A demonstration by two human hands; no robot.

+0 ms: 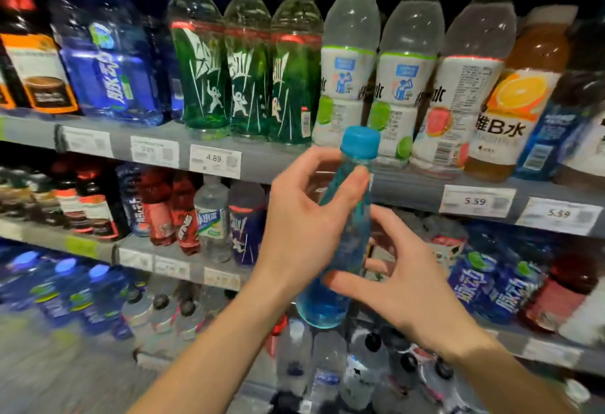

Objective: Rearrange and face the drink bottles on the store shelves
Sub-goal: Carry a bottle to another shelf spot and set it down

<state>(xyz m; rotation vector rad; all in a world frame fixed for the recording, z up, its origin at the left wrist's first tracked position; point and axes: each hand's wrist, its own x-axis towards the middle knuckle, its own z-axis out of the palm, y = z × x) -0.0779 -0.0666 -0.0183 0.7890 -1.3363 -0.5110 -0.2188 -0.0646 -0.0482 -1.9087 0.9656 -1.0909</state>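
- Blue bottle [343, 249] w/ light-blue cap [359, 140] was held in the air in front of the shelves, roughly upright, top tilted slightly right; no readable label on it.
- Left hand [304, 217] gripped its neck just under the cap, thumb and fingers curled round it.
- Right hand [402, 282] was at the lower body: thumb pressed on the front, fingers spread behind. Contact of those fingers was hard to tell, so grip vs. loose was unclear.
- Top shelf [262, 154], L to R: brown-label bottles, blue multipack [108, 66], three green bottles [245, 63] w/ white figure art, white-label clear bottles [347, 63] w/ lime and grapefruit pics, orange bottle [520, 92] reading "B水".
- Price tags on the shelf edge read 4.89 [214, 159], 5.59 [476, 200], 5.59 [558, 213]; other tags were too blurred.
- Mid shelf: red bottles [173, 213], one marked "FNS"-like text, not sure. Lower rows were blurred.
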